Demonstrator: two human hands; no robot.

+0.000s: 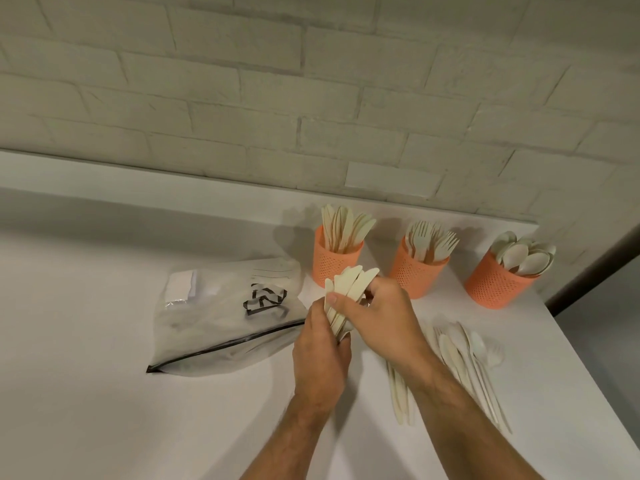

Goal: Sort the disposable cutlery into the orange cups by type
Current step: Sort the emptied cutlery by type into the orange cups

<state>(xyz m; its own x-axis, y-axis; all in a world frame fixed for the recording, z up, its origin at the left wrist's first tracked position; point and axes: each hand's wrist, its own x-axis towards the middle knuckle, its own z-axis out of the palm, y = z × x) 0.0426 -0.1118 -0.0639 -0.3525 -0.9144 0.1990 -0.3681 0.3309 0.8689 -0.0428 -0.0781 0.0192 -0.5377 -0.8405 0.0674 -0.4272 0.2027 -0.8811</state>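
Surface: we note a white counter point(104, 393).
Beyond the hands: three orange cups point(334, 263), point(417, 271), point(493, 284).
Left of them: clear zip bag point(221, 317).
Right, under the forearm: loose cutlery point(464, 355).

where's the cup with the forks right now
In the head view the fork cup stands on the white counter near the brick wall, middle of the three orange cups, between the knife cup and spoon cup.

Orange perforated cups point(417, 271), cream cutlery point(349, 289), white brick wall point(311, 81).
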